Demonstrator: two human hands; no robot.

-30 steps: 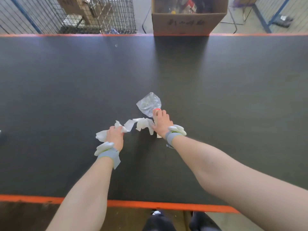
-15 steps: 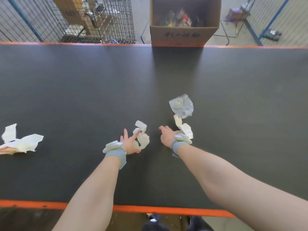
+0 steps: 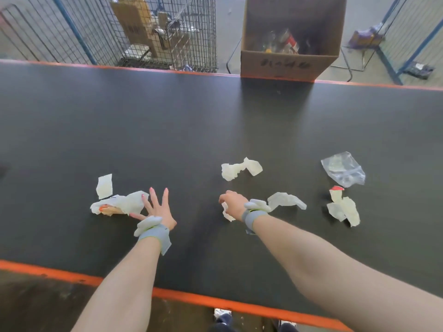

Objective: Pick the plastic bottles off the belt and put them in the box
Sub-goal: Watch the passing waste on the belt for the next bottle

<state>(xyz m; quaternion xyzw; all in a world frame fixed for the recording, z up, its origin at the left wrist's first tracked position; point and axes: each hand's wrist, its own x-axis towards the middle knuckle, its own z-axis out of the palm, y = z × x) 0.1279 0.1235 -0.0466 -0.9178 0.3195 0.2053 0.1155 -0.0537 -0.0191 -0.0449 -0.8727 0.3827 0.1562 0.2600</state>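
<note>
Now your left hand (image 3: 158, 212) spreads wide on the belt (image 3: 215, 121), your right hand (image 3: 233, 204) pinches a paper scrap (image 3: 225, 212); beyond the belt, the box (image 3: 287, 63) holds bottles (image 3: 280, 41).

Handwritten dark marking noted on the near face of the cardboard box (image 3: 286, 65) beyond the belt's far edge; the characters are smeared and cannot be read. No other text, label, brand, number or sign is legible anywhere in view.
</note>
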